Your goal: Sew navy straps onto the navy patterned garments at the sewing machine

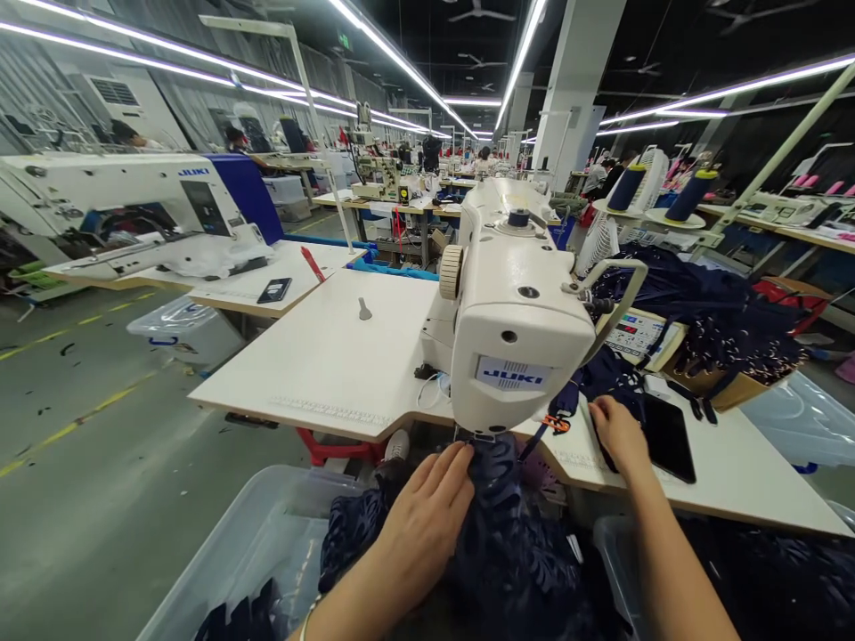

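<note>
Navy fabric (498, 525) against fingertips of left hand (427, 507), fingers together, right hand (621, 434) curled, its pinch unclear

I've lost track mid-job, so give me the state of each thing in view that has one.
Left hand: on the navy fabric, fingers together.
Right hand: over the tabletop, fingers bent, grip unclear.
Navy fabric: bunched beneath the machine head.
Control panel: red display lit.
Black device: flat, screen dark.
Clear bin: uncovered, navy pieces inside.
Thread cones: wound with navy thread.
</note>
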{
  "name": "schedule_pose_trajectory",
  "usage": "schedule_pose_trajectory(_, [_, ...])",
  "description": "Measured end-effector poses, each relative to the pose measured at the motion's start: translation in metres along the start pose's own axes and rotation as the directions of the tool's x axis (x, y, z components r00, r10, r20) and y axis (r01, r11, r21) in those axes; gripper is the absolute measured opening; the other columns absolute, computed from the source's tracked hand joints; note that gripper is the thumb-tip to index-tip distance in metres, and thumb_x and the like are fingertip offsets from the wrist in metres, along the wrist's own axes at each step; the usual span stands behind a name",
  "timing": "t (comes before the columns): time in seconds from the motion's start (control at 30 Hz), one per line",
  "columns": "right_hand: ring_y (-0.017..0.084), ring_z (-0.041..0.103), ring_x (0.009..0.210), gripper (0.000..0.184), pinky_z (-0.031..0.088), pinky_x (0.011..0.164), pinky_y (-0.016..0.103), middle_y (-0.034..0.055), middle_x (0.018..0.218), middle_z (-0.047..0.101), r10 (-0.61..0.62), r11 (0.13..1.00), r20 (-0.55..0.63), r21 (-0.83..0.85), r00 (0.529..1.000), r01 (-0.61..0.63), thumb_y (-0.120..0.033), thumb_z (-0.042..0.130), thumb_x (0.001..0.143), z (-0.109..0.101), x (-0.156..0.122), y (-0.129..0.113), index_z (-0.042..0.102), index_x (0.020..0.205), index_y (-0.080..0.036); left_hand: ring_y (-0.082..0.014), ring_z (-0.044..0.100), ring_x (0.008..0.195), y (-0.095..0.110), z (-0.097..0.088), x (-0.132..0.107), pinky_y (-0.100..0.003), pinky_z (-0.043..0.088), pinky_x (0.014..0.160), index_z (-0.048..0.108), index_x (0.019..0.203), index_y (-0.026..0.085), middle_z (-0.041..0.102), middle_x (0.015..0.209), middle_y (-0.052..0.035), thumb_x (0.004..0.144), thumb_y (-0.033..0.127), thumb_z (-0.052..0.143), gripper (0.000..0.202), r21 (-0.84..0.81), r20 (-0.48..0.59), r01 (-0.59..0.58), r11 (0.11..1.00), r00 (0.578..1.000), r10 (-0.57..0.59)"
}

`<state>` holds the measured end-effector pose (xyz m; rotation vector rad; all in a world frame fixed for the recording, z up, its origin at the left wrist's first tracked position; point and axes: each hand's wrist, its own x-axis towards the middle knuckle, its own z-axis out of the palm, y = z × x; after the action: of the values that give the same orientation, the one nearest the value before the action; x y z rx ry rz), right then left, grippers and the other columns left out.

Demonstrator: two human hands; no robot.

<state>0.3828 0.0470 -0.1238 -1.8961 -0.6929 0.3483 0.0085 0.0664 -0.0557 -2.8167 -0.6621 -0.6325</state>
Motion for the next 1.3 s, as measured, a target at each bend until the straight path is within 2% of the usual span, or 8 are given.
schedule_pose_trajectory(0.13, [0.01,0.053,0.055,0.043,0.04,0.049,0.022,-0.0027,0.077,0.06,0.012,0.904,-0.042,0.427,0.999,0.007,-0.06,0.064,0.07,-0.03,-0.009,-0.017,0.044,0.083,-0.024,-0.0242,0.033,0.139,-0.007,-0.011,-0.001,-0.036,0.029,0.114,0.057,0.107,0.012,0.039,0.147,-0.0163,0.083,0.008,0.054,0.024,-0.091,0.182,-0.102,0.991,0.976,0.117])
schedule_pose_trajectory(0.3, [0.002,0.032,0.044,0.043,0.038,0.044,0.012,-0.011,0.059,0.034,0.045,0.662,0.111,0.741,0.993,-0.113,-0.051,0.076,0.065,-0.028,-0.049,-0.033,0.048,0.079,-0.021,-0.0381,0.031,0.138,-0.002,-0.01,-0.002,-0.047,0.032,0.109,0.024,0.146,0.011,0.026,0.152,-0.0253,0.048,0.06,0.085,0.125,-0.158,0.383,-0.035,0.987,0.919,0.094])
schedule_pose_trajectory(0.4, [0.0,0.026,0.041,0.032,0.033,0.037,0.01,-0.0099,0.059,0.038,0.074,0.574,0.297,0.768,0.952,-0.284,-0.036,0.078,0.067,-0.008,-0.078,-0.039,0.058,0.085,-0.018,-0.0347,0.045,0.127,0.003,-0.005,0.004,-0.044,0.037,0.105,0.03,0.145,0.012,0.048,0.139,-0.0193,0.056,0.083,0.062,0.119,-0.179,0.288,0.049,0.983,0.958,0.004])
schedule_pose_trajectory(0.53, [0.002,0.038,0.044,0.031,0.038,0.036,0.013,0.0007,0.078,0.06,0.113,0.475,0.509,0.727,0.853,-0.496,-0.045,0.073,0.075,0.014,-0.111,-0.055,0.063,0.089,-0.019,-0.0248,0.056,0.108,0.009,0.001,0.016,-0.037,0.045,0.095,0.054,0.118,0.016,0.061,0.116,-0.0085,0.085,0.053,0.061,0.049,-0.122,0.157,0.077,0.989,0.986,-0.058])
schedule_pose_trajectory(0.63, [0.004,0.039,0.046,0.028,0.039,0.04,0.014,-0.0019,0.07,0.055,0.017,0.548,0.563,0.686,0.826,-0.479,-0.049,0.066,0.083,0.024,-0.129,-0.073,0.061,0.084,-0.021,-0.0207,0.055,0.109,0.012,0.001,0.019,-0.034,0.045,0.095,0.055,0.109,0.016,0.058,0.119,-0.0068,0.094,0.031,0.055,0.021,-0.128,0.13,0.033,0.991,0.991,-0.016])
schedule_pose_trajectory(0.87, [0.004,0.021,0.044,0.03,0.034,0.04,0.011,-0.0074,0.062,0.035,-0.115,0.462,0.504,0.79,0.856,-0.403,-0.042,0.064,0.087,0.042,-0.13,-0.101,0.05,0.073,-0.02,-0.018,0.057,0.111,0.009,-0.009,0.01,-0.032,0.048,0.098,0.054,0.111,0.014,0.061,0.117,-0.008,0.096,0.012,0.043,0.018,-0.27,0.108,-0.024,0.962,0.993,0.055])
schedule_pose_trajectory(1.1, [0.005,0.023,0.044,0.028,0.034,0.041,0.012,-0.0078,0.06,0.035,-0.12,0.441,0.467,0.815,0.876,-0.374,-0.044,0.066,0.084,0.063,-0.121,-0.091,0.052,0.076,-0.021,-0.0128,0.062,0.109,0.006,0.008,-0.002,-0.022,0.053,0.092,0.055,0.102,0.016,0.065,0.115,-0.0102,0.099,0.016,0.04,0.015,-0.591,-0.143,0.132,0.796,0.954,-0.264])
schedule_pose_trajectory(1.3, [0.005,0.026,0.044,0.025,0.032,0.041,0.014,-0.007,0.06,0.041,-0.128,0.491,0.486,0.789,0.865,-0.37,-0.044,0.068,0.082,0.073,-0.129,-0.085,0.057,0.078,-0.022,-0.0175,0.048,0.127,0.003,0.002,-0.001,-0.031,0.042,0.108,0.049,0.13,0.012,0.056,0.135,-0.0095,0.099,0.014,0.037,0.034,-0.286,0.003,-0.073,0.955,0.997,0.077])
